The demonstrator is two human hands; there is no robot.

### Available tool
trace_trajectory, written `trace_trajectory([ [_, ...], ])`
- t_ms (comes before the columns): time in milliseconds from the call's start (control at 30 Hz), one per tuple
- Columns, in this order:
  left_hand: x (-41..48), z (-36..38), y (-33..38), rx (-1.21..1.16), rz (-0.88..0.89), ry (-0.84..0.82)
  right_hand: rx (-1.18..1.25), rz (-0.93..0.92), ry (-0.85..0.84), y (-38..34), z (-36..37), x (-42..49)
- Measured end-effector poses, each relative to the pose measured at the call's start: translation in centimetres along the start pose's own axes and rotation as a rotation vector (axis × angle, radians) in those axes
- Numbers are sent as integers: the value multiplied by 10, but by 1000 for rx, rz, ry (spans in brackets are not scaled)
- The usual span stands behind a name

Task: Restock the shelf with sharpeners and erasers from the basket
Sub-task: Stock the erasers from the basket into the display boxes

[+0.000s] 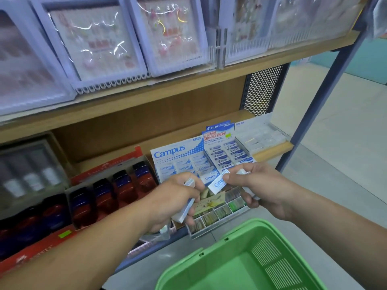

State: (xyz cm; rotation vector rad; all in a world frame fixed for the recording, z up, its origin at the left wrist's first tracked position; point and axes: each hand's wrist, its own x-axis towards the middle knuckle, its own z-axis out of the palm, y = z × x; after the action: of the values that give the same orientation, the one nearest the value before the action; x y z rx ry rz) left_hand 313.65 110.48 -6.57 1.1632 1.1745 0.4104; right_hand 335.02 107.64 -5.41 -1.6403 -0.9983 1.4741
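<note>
My left hand (171,203) is shut on a stack of white-and-blue Campus erasers (185,208), held in front of the lower shelf. My right hand (259,189) pinches one Campus eraser (217,183) between thumb and forefinger and holds more erasers (248,190) in its palm. Just behind both hands stands the Campus eraser display box (178,153) with several erasers in it. To its right is a Pilot eraser display box (227,151). The green basket (240,258) sits below my hands; the part of its inside that shows looks bare.
Red display boxes with dark blue and red sharpeners (109,191) fill the shelf's left side. A clear divided tray of small items (219,214) sits at the shelf's front edge. A clear box of white erasers (261,139) is at the right end. Packaged stationery fills the upper shelf (188,84).
</note>
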Motion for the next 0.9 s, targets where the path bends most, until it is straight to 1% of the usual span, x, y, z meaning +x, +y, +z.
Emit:
trace_trajectory([
  [100, 6, -3, -1, 26, -33, 75, 27, 19, 2, 1, 3, 7],
  [267, 9, 1, -5, -49, -28, 145, 59, 56, 22, 12, 9, 16],
  [367, 11, 2, -9, -3, 4, 190, 66, 96, -28, 18, 11, 17],
  [467, 13, 1, -10, 56, 23, 178, 98, 114, -66, 20, 11, 19],
  [667, 19, -11, -4, 20, 31, 174, 205, 118, -121, 19, 17, 31],
  [733, 22, -19, -1, 86, 39, 218, 137, 100, -132, 15, 17, 38],
  [833, 38, -37, 7, 328, 66, 369, -35, 82, -60, 7, 10, 61],
  [900, 57, -46, 14, 376, 86, 429, -99, 75, -55, -3, 6, 79],
])
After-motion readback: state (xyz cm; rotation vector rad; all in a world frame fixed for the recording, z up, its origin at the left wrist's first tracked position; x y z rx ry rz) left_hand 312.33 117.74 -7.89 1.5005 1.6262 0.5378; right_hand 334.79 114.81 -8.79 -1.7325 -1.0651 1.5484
